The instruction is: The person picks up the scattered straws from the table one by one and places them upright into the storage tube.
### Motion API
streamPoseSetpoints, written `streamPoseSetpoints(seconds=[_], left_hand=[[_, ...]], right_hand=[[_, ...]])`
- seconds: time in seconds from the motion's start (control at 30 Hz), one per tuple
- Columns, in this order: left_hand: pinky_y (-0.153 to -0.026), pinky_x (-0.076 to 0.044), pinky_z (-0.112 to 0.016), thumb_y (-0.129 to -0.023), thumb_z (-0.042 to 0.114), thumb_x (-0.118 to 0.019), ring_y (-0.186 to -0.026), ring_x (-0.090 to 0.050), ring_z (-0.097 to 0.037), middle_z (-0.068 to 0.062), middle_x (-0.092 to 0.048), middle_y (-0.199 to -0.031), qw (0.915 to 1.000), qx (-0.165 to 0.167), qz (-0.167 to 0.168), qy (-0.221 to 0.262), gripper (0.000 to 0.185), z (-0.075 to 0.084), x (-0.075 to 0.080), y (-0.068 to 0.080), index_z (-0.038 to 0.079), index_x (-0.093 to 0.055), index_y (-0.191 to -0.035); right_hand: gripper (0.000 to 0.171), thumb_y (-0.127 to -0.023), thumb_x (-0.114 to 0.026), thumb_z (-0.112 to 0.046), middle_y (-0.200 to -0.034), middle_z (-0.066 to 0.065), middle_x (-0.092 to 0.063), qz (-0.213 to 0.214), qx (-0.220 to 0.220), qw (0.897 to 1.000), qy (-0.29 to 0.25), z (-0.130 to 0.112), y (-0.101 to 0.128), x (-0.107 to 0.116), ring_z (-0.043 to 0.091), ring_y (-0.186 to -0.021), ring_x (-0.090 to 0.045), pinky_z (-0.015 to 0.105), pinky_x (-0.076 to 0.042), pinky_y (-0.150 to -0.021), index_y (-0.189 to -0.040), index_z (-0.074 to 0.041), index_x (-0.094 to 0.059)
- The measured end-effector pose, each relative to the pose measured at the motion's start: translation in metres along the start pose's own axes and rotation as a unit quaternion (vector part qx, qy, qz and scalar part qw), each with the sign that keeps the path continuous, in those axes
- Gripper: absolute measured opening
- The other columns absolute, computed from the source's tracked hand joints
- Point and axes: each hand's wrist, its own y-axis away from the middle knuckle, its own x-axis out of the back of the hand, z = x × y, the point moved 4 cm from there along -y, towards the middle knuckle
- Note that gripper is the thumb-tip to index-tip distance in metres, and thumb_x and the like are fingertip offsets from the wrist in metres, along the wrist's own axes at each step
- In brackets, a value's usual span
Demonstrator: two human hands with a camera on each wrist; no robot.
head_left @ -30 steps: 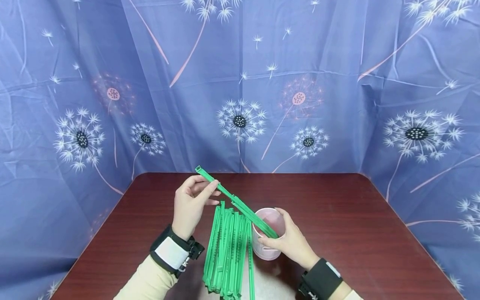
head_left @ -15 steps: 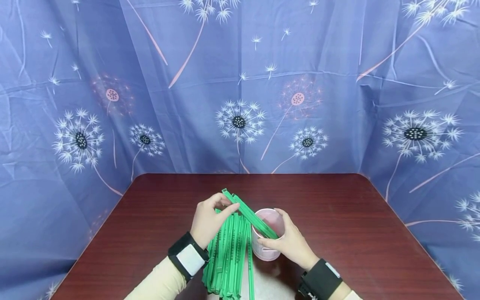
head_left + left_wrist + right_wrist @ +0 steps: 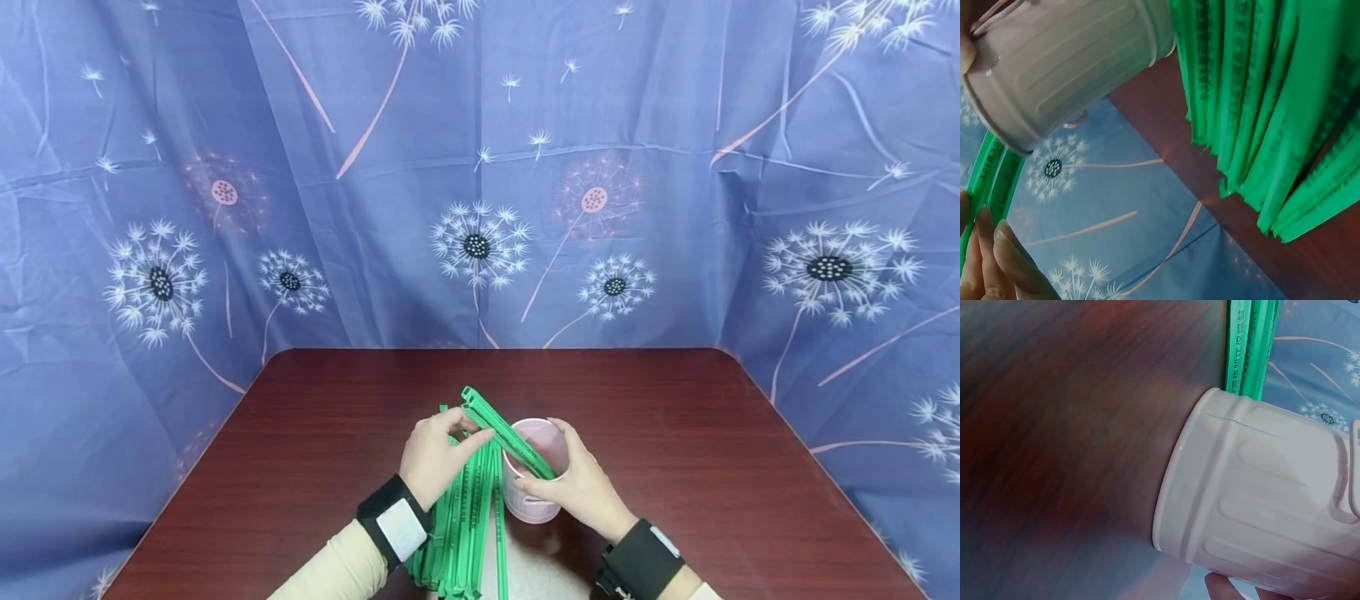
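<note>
Step in hand looks like loading green sticks into the cup, one pair at a time. Left hand (image 3: 435,450) is pinching the upper end of a green stick (image 3: 504,435) between thumb and fingertips, fingers curled on it; the stick is slanting down to the right with its lower end sitting inside the pink cup (image 3: 534,483). In the left wrist view it is reading as two thin strips side by side. Right hand (image 3: 581,487) is wrapping the cup's side, thumb near the rim, steadying it; the cup is standing on the brown table (image 3: 712,467) near the front edge, centre. Pile of green sticks (image 3: 461,533) is lying flat just left of the cup, partly under the left wrist. Next move, judging from this: letting the stick go so it is leaning on the rim, keeping the cup steadied, then reaching for another from the pile
</note>
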Motion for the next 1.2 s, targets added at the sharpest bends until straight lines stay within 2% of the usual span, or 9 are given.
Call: streamPoseSetpoints(seconds=[0.27,0.43,0.6,0.7,0.77,0.87,1.0,1.1,1.2], left_hand=[[-0.053,-0.044,-0.019,-0.084,0.037,-0.078,-0.075,-0.067,-0.011,0.007,-0.073,-0.079,0.9999,-0.006,-0.008,-0.01,0.017,-0.002,-0.004,0.002,0.021,-0.071,-0.084],[-0.056,-0.049,-0.025,-0.084,0.033,-0.078,-0.082,-0.069,-0.017,0.006,-0.075,-0.088,0.9971,0.001,-0.043,-0.064,0.017,-0.011,-0.005,0.002,0.02,-0.075,-0.094],[-0.072,-0.057,-0.041,-0.08,0.023,-0.082,-0.095,-0.069,-0.029,-0.009,-0.072,-0.105,0.9796,0.028,-0.103,-0.17,0.034,-0.036,-0.008,0.002,0.008,-0.073,-0.109],[-0.077,-0.057,-0.044,-0.075,0.018,-0.085,-0.092,-0.067,-0.035,-0.018,-0.067,-0.1,0.9672,0.049,-0.133,-0.211,0.04,-0.052,-0.01,0.003,-0.002,-0.069,-0.107],[-0.076,-0.056,-0.045,-0.073,0.017,-0.087,-0.087,-0.065,-0.036,-0.019,-0.064,-0.093,0.9626,0.064,-0.149,-0.217,0.043,-0.062,-0.012,0.004,-0.006,-0.066,-0.104],[-0.072,-0.056,-0.042,-0.073,0.015,-0.087,-0.083,-0.065,-0.035,-0.018,-0.063,-0.086,0.9615,0.089,-0.167,-0.199,0.045,-0.072,-0.014,0.006,-0.008,-0.063,-0.104],[-0.056,-0.057,-0.035,-0.076,0.006,-0.084,-0.075,-0.067,-0.03,-0.019,-0.065,-0.091,0.9667,0.142,-0.182,-0.111,0.045,-0.084,-0.019,0.006,-0.009,-0.06,-0.111],[-0.046,-0.055,-0.03,-0.078,0.0,-0.08,-0.069,-0.067,-0.025,-0.018,-0.065,-0.094,0.9641,0.183,-0.187,-0.048,0.045,-0.092,-0.021,0.007,-0.01,-0.058,-0.116],[-0.046,-0.055,-0.029,-0.08,0.002,-0.079,-0.066,-0.066,-0.019,-0.015,-0.065,-0.093,0.9602,0.203,-0.19,-0.027,0.052,-0.096,-0.021,0.008,-0.012,-0.056,-0.125]], right_hand=[[0.101,-0.069,-0.09,-0.038,-0.123,0.013,-0.062,0.0,0.005,1.0,0.0,-0.002,0.001,0.001,0.023,-0.11,-0.061,0.044,-0.052,-0.089,-0.147,-0.008,-0.034],[0.101,-0.069,-0.09,-0.039,-0.124,0.013,-0.062,0.001,0.005,1.0,0.003,-0.002,0.001,0.001,0.024,-0.111,-0.061,0.045,-0.051,-0.09,-0.147,-0.007,-0.035],[0.1,-0.068,-0.09,-0.04,-0.124,0.013,-0.062,0.004,0.004,1.0,0.005,-0.003,0.002,0.002,0.024,-0.111,-0.061,0.045,-0.051,-0.09,-0.146,-0.01,-0.036],[0.099,-0.068,-0.09,-0.04,-0.124,0.013,-0.062,0.005,0.005,1.0,0.004,-0.003,0.003,0.002,0.024,-0.11,-0.061,0.045,-0.051,-0.09,-0.146,-0.011,-0.037],[0.098,-0.067,-0.09,-0.04,-0.123,0.012,-0.062,0.005,0.007,1.0,0.003,-0.003,0.003,0.002,0.024,-0.11,-0.062,0.045,-0.051,-0.09,-0.145,-0.011,-0.037],[0.099,-0.067,-0.09,-0.04,-0.123,0.012,-0.062,0.005,0.008,1.0,0.005,-0.003,0.003,0.002,0.024,-0.11,-0.062,0.044,-0.052,-0.089,-0.145,-0.011,-0.037],[0.099,-0.067,-0.09,-0.041,-0.123,0.012,-0.062,0.008,0.008,1.0,0.009,-0.003,0.002,0.002,0.023,-0.11,-0.061,0.043,-0.051,-0.088,-0.146,-0.011,-0.037],[0.1,-0.067,-0.091,-0.041,-0.122,0.011,-0.063,0.011,0.003,1.0,0.008,-0.001,0.002,0.001,0.023,-0.11,-0.061,0.043,-0.051,-0.09,-0.146,-0.012,-0.037],[0.1,-0.067,-0.091,-0.041,-0.122,0.011,-0.063,0.011,0.0,1.0,0.005,0.001,0.001,0.0,0.023,-0.11,-0.062,0.043,-0.051,-0.09,-0.146,-0.013,-0.037]])
